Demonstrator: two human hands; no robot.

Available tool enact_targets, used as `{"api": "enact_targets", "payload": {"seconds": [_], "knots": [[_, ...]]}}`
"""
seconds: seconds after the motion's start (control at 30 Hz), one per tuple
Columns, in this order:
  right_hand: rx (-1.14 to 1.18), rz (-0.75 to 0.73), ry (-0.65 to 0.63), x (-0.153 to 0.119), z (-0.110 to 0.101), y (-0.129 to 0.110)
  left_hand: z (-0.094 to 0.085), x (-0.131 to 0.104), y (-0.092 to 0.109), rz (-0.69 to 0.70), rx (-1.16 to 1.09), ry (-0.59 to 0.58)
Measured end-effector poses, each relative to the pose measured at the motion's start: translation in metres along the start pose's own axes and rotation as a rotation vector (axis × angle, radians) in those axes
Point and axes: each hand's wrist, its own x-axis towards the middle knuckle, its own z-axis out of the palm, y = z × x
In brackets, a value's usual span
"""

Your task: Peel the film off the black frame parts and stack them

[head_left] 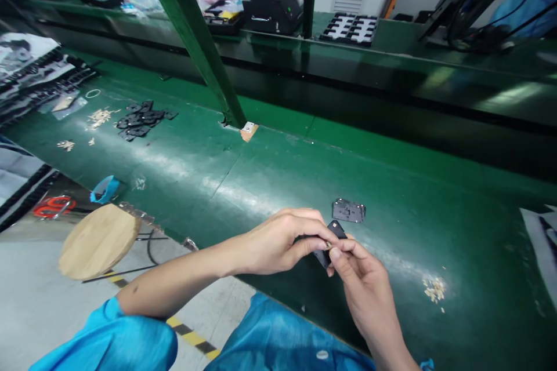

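Observation:
A small black plastic plate [322,258] is held up, tilted, between my two hands just above the green bench. My left hand [282,242] reaches over it from the left, thumb and forefinger pinched together at its face. From the right, my right hand [369,284] grips the plate, its thumb close to the left fingertips. A tiny brass-coloured piece [328,245] shows where the fingertips meet; the fingers cover most of it. Just beyond my hands a similar black plate [348,210] lies flat on the bench.
Small light-coloured pieces [434,289] lie scattered at right. Far left are a heap of black plates [141,120], a pile of pale pieces [100,118] and a blue tape roll [105,189]. A green post [204,58] rises mid-bench. A wooden stool [98,242] stands below left.

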Motion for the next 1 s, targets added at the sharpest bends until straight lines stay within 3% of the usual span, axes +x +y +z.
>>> {"api": "enact_targets", "payload": {"seconds": [0.13, 0.3, 0.4, 0.5, 0.63, 0.83, 1.0], "knots": [[-0.105, -0.131, 0.078, -0.001, 0.006, -0.012, -0.001, 0.002, 0.004, 0.024, 0.146, -0.064], [-0.115, -0.205, 0.088, -0.002, 0.008, -0.013, 0.007, 0.000, 0.000, 0.123, 0.298, 0.022], [-0.135, -0.185, 0.124, -0.002, 0.005, -0.010, 0.011, -0.001, -0.003, 0.050, 0.085, 0.165], [-0.047, -0.169, 0.183, -0.002, 0.003, -0.009, 0.015, -0.003, -0.008, -0.188, -0.226, 0.310], [0.045, -0.188, 0.221, -0.002, 0.002, -0.011, 0.022, -0.004, -0.018, -0.393, -0.600, 0.334], [-0.095, -0.337, 0.099, -0.002, -0.011, -0.007, 0.030, -0.005, -0.026, -0.427, -0.908, 0.342], [-0.198, -0.451, 0.015, -0.004, -0.024, -0.006, 0.031, -0.009, -0.028, -0.422, -0.976, 0.331]]}}
